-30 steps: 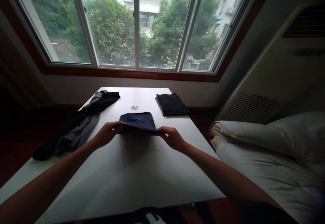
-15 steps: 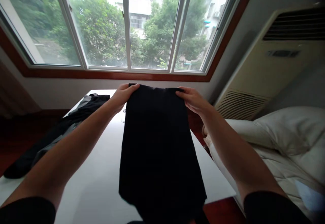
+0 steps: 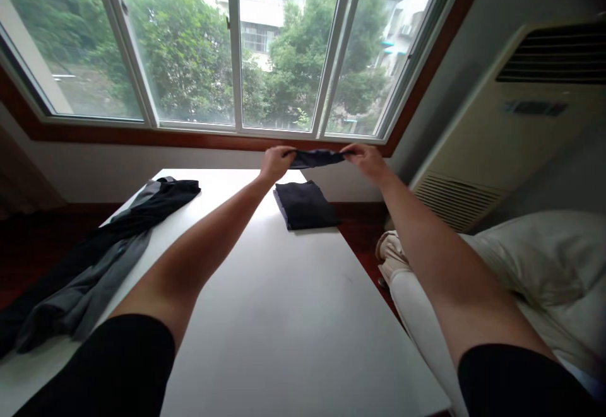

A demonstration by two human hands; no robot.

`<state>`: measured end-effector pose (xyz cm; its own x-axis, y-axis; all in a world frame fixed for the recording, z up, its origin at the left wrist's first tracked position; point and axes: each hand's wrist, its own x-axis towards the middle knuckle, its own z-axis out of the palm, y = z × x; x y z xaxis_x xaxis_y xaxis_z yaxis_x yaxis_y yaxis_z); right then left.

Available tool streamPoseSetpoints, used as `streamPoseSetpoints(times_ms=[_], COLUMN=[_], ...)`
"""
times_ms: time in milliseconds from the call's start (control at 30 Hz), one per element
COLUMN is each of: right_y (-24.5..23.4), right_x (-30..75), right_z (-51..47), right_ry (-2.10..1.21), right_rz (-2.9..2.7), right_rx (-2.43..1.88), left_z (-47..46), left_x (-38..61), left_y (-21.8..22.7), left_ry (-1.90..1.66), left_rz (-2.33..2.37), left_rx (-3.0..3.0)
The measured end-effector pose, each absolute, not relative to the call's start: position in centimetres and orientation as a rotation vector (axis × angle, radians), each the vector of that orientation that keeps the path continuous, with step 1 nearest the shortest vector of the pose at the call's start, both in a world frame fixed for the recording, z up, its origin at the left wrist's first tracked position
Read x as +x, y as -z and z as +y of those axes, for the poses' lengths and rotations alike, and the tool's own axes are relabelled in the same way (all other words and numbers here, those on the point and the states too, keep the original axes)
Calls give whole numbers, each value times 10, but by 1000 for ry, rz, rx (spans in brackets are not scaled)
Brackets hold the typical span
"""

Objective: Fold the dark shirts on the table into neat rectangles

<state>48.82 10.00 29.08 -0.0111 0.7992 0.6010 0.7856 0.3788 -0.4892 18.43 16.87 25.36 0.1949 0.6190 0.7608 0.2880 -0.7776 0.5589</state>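
Both my arms reach far across the white table [image 3: 284, 316]. My left hand [image 3: 277, 163] and my right hand [image 3: 367, 159] each pinch one end of a folded dark blue garment [image 3: 316, 158], held flat in the air. It hovers just above a folded black garment [image 3: 303, 205] that lies near the table's far right corner. Both hands are closed on the blue garment.
A heap of unfolded black and grey clothes [image 3: 95, 259] lies along the table's left edge. A bed with white bedding [image 3: 521, 278] stands close on the right, an air conditioner unit [image 3: 511, 127] behind it. A wide window [image 3: 227, 51] runs along the far wall.
The blue garment was lifted from the table's middle, hung up in front of me, and is now carried flat to the far right, over the black folded garment.
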Motion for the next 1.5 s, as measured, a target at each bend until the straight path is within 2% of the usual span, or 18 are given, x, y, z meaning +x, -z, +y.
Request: streamPoseSetpoints(times_ms=[67,200,333,533,733,900,1000,1100,1267,1500], right_y=[-237,-139,-88,-67,-24,1,1,-4,-6,6], right_x=[499,505,495,451,403,386,375,362,352,367], right_z=[100,88,84,102,107,94,89,87,85,70], right_ry=[75,-63,16,256,37,62,59,21,5,-4], right_rz=[-1902,-2123,-2153,-1961,-1946,-1801,-1724,-1632,-1523,-1379], right_rx=[-1631,-1853,-2115,-1864,-2006,-2078,-2119,-2160,-2086,-1846], left_z=[164,136,119,106,86,93,89,72,37,20], left_x=[194,209,217,206,128,-9,-101,-184,-254,-232], left_y=[-187,-73,-25,-17,-15,-41,-64,-79,-82,-85], left_ry=[-1322,-855,-785,-715,-594,-676,-884,-966,-577,-649], left_rz=[997,1254,1250,1194,1088,1724,2317,2700,2733,2681], left_rx=[2363,2451,2554,2685,2808,2608,2276,1875,1520,1625])
